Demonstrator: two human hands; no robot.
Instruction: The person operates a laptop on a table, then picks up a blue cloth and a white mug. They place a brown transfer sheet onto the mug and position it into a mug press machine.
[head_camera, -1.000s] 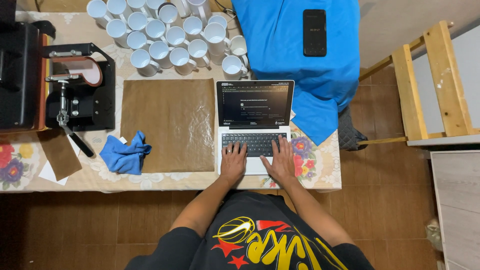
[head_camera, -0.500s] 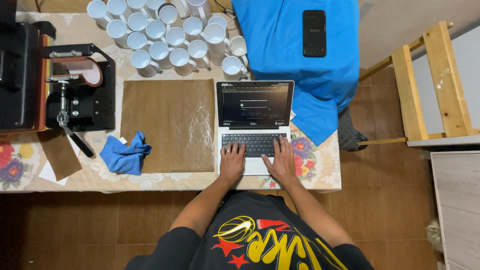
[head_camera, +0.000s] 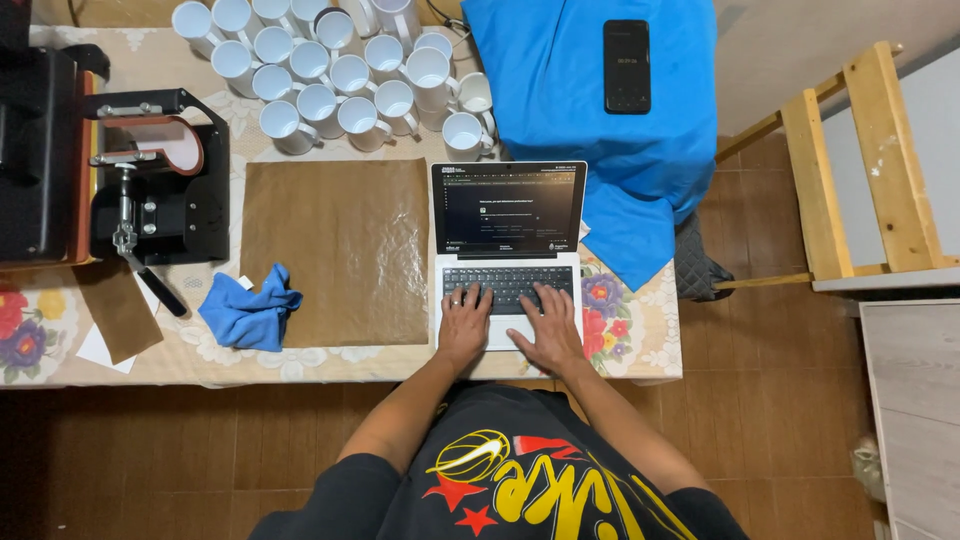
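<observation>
**Inspector:** Start at the fingers.

**Assistant:** Both hands lie flat on the laptop (head_camera: 508, 250). The left hand (head_camera: 464, 322) has its fingers spread loosely, tips on the keyboard's lower rows, gripping nothing. The right hand (head_camera: 548, 325) is likewise open, fingers fanned over the keys and palm near the trackpad.

**Inspector:** State of the laptop?

**Assistant:** Lid up, dark screen lit with small text too fine to make out. In my judgement, the keyboard work is under way.

**Inspector:** Outward from the laptop?

**Assistant:** Just left of it lies a brown sheet (head_camera: 336, 250), bare. Further left, a crumpled blue cloth (head_camera: 248, 312), then a black mug press (head_camera: 155, 190), which looks unloaded. Behind the laptop stand white mugs (head_camera: 340, 70), all plain as far as I can tell; none appears printed. To its right, a blue fabric (head_camera: 590, 100) carries a black phone (head_camera: 627, 66).
</observation>
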